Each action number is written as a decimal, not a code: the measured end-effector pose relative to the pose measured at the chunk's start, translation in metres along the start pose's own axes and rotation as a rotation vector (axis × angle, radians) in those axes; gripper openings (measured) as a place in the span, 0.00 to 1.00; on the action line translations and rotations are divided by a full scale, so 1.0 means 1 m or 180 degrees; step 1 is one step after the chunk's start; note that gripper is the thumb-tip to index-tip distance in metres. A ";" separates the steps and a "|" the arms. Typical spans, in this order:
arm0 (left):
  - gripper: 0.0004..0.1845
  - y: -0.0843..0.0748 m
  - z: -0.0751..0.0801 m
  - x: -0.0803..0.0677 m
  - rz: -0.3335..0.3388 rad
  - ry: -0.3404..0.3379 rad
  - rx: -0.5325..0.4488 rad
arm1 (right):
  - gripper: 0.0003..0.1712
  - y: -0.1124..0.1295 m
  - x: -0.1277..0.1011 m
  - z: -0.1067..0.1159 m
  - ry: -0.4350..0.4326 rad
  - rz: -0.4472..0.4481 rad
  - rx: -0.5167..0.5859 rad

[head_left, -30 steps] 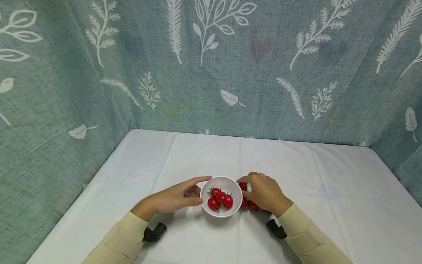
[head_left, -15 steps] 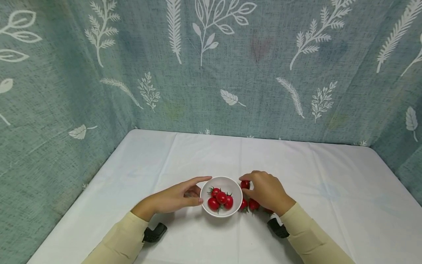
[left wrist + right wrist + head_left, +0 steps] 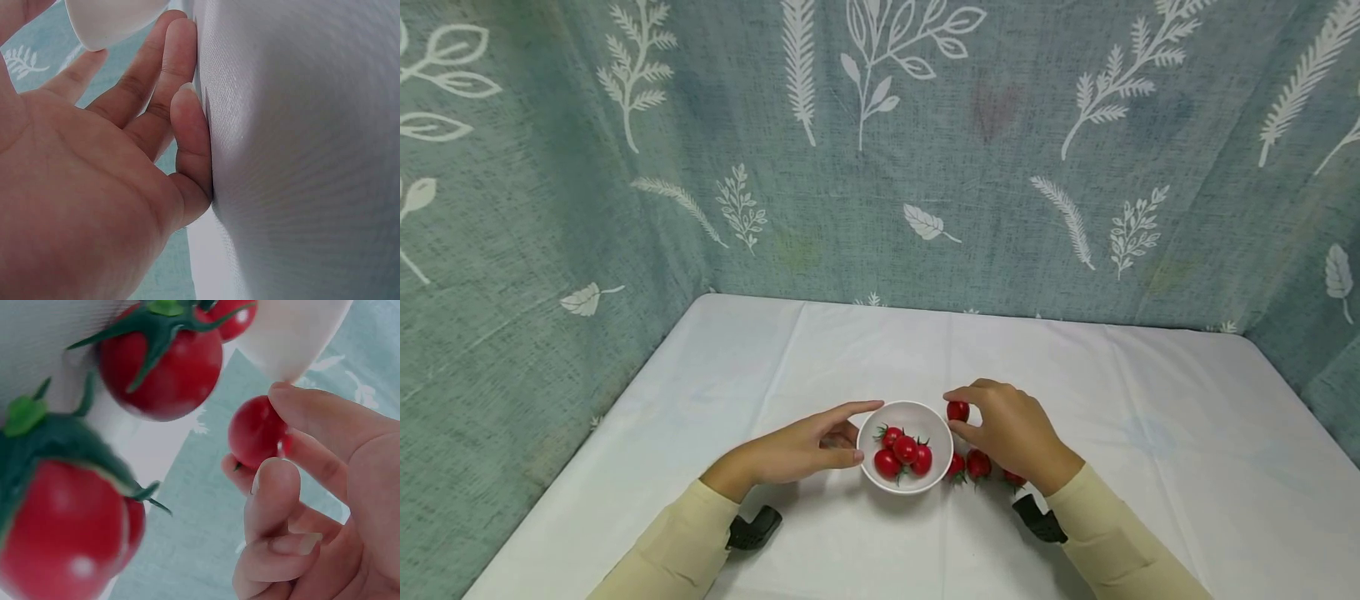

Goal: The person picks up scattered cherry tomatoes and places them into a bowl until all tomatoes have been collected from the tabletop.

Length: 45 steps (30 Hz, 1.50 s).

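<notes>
Red cherry tomato (image 3: 957, 410) pinched between the right hand's (image 3: 1011, 433) thumb and fingers, held just above the table beside the white bowl's (image 3: 937, 422) right rim. Left hand (image 3: 801, 448) lies open with fingers relaxed, curved against the bowl's left side. Four tomatoes (image 3: 904, 448) sit in the bowl; three more (image 3: 977, 463) lie on the white cloth (image 3: 820, 350), partly hidden under the right hand. Black wrist devices (image 3: 754, 527) are half covered by cream sleeves. No writing is readable; the leaf-print curtain (image 3: 880, 142) bears only plants
</notes>
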<state>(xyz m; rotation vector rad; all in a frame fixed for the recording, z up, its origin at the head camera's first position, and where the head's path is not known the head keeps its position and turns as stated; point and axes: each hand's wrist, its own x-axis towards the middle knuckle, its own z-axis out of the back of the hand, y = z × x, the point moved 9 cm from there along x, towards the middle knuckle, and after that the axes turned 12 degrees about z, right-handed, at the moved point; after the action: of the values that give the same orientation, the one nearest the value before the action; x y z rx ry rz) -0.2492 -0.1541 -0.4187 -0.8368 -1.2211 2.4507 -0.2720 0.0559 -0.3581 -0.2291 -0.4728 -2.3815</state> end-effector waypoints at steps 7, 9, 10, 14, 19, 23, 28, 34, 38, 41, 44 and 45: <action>0.36 0.001 0.000 0.001 0.0011 -0.0005 -0.0004 | 0.22 0.006 -0.001 0.009 -0.0129 0.0056 -0.0019; 0.36 0.001 0.000 0.001 0.0013 0.0000 -0.0002 | 0.22 0.008 -0.001 0.010 -0.0136 0.0080 -0.0024; 0.37 0.002 0.000 0.001 0.0034 -0.0006 -0.0009 | 0.22 0.009 -0.001 0.010 -0.0132 0.0085 -0.0019; 0.36 0.002 0.000 0.000 0.0031 -0.0015 0.0015 | 0.22 0.014 0.000 0.010 -0.0122 0.0131 -0.0003; 0.36 0.003 0.000 0.000 0.0039 -0.0030 0.0022 | 0.22 0.019 0.000 0.009 -0.0115 0.0143 0.0015; 0.36 0.003 0.000 0.000 0.0057 -0.0031 -0.0005 | 0.22 0.024 -0.001 0.007 -0.0074 0.0138 0.0043; 0.36 0.003 0.000 0.001 0.0043 -0.0014 -0.0030 | 0.22 0.032 -0.001 0.004 -0.0007 0.0204 0.0064; 0.37 0.004 -0.001 0.002 0.0042 0.0027 -0.0088 | 0.22 0.039 -0.001 0.000 0.0094 0.0333 0.0110; 0.36 0.003 -0.001 0.001 0.0048 0.0024 -0.0095 | 0.21 0.043 -0.002 -0.005 0.0172 0.0427 0.0206; 0.36 0.003 -0.001 0.001 0.0038 0.0028 -0.0089 | 0.21 0.044 -0.003 -0.007 0.0203 0.0486 0.0222; 0.36 0.002 -0.001 0.002 0.0022 0.0032 -0.0080 | 0.20 0.044 -0.003 -0.009 0.0236 0.0518 0.0211; 0.36 0.001 -0.001 0.002 0.0017 0.0034 -0.0079 | 0.20 0.044 -0.003 -0.010 0.0249 0.0525 0.0213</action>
<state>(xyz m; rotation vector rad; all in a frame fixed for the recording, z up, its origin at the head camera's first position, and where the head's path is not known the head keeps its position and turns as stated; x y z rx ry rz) -0.2502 -0.1535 -0.4206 -0.8598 -1.2494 2.4368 -0.2407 0.0231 -0.3560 -0.1387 -0.4773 -2.2014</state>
